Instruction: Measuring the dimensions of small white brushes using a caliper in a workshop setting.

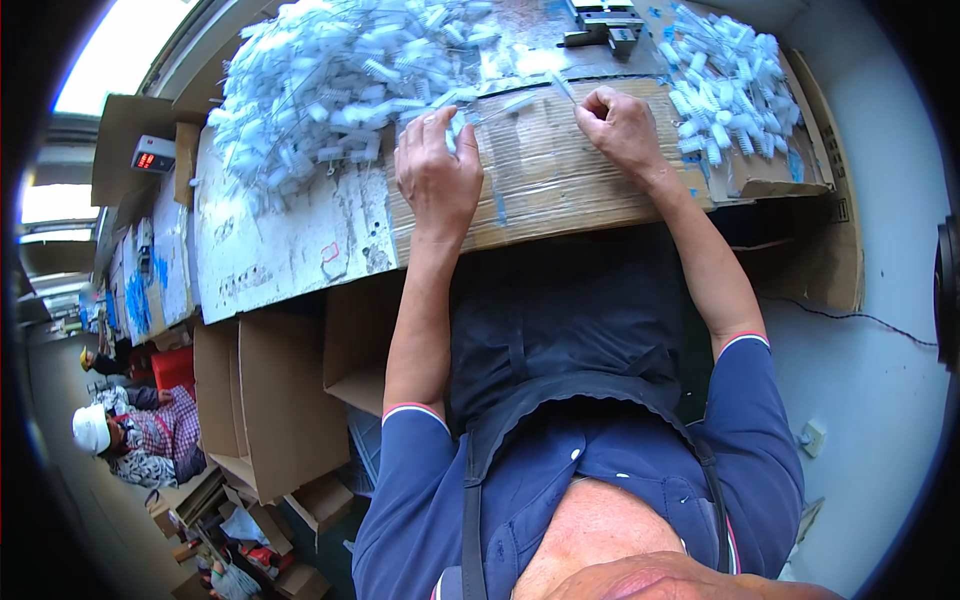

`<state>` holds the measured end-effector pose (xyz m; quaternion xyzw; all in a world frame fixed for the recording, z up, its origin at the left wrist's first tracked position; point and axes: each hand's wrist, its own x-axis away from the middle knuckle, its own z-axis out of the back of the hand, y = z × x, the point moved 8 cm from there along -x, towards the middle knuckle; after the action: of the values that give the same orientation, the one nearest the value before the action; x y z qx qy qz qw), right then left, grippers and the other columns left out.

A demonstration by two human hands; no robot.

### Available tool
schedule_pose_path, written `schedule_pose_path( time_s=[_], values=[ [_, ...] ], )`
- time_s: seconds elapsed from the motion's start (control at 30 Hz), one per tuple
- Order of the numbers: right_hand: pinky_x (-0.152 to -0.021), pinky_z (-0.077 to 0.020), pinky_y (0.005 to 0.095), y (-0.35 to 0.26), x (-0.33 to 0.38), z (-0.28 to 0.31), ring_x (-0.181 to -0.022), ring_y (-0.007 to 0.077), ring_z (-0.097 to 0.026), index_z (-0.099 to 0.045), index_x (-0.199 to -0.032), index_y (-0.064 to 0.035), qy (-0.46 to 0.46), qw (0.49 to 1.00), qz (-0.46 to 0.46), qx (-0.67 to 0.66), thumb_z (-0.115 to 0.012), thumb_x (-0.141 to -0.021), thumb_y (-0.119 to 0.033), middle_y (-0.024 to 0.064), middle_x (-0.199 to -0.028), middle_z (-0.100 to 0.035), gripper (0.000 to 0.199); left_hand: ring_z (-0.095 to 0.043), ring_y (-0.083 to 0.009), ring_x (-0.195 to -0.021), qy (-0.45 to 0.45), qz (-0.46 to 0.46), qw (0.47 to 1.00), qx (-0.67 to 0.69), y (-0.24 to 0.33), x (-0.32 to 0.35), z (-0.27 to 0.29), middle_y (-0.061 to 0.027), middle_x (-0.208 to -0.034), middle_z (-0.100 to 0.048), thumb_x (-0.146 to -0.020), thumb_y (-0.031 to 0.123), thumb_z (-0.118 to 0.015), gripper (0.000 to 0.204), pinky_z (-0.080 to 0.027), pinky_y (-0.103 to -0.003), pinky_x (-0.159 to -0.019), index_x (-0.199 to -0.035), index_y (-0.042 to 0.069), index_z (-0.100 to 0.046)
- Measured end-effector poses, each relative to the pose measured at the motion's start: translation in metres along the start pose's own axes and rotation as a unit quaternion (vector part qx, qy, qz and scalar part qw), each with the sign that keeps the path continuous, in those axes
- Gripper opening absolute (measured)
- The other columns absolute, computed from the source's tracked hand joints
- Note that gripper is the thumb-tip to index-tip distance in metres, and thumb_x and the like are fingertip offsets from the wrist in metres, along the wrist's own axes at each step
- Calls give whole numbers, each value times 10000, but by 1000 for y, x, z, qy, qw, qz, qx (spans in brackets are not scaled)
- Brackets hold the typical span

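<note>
My left hand (438,172) is over the cardboard sheet (560,190), beside a large heap of small translucent plastic pieces (330,90). Between its thumb and forefinger sits one translucent plastic piece (456,127). My right hand (622,130) is closed in a pinch at the sheet's far right. From its fingertips a thin-stemmed translucent piece (562,86) points away to the upper left. Another loose piece (519,102) lies on the sheet between the hands. Many pieces in the heap look ridged, some with thin stems.
A smaller heap of similar pieces (735,85) lies at the right, by a cardboard tray edge (815,120). At the back stands a metal fixture (605,25). A red-digit display (153,154) is left. Cardboard boxes (290,390) stand below; a person in a white helmet (92,430) is farther left.
</note>
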<state>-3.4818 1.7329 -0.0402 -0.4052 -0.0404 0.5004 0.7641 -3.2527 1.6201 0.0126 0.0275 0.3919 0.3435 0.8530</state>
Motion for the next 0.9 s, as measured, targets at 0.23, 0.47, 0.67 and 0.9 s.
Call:
schedule_pose_path(
  time_s=[0.23, 0.47, 0.67, 0.9],
  values=[
    [-705, -579, 434, 51, -17, 28, -728, 305, -742, -745, -858, -64, 74, 990, -93, 78, -720, -942, -301, 142, -768, -746, 253, -684, -344, -1029, -15, -92, 973, 213, 57, -28, -43, -153, -1065, -727, -876, 92, -752, 209, -544, -435, -896, -1076, 41, -720],
    [-674, -576, 455, 56, -20, 26, -718, 344, -736, -727, -833, -98, 148, 978, -118, 91, -732, -932, -309, 133, -750, -736, 233, -723, -261, -779, -80, -30, 952, 293, 83, -49, -136, -113, -927, -753, -898, 126, -746, 134, -566, -376, -734, -1009, 53, -760],
    [-659, -577, 460, 60, -33, 28, -720, 364, -733, -711, -800, -106, 131, 969, -118, 175, -738, -902, -309, 149, -731, -726, 230, -733, -247, -759, -99, -23, 926, 363, 85, -42, -157, -132, -898, -751, -897, 105, -753, 107, -580, -353, -715, -977, 35, -762],
    [-647, -571, 461, 56, -48, 22, -688, 367, -726, -684, -781, -96, 149, 968, -80, 188, -711, -908, -271, 155, -698, -708, 218, -727, -269, -735, -41, -73, 920, 383, 90, -44, -139, -124, -867, -736, -891, 84, -764, 100, -578, -361, -682, -984, 49, -748]
  ],
)
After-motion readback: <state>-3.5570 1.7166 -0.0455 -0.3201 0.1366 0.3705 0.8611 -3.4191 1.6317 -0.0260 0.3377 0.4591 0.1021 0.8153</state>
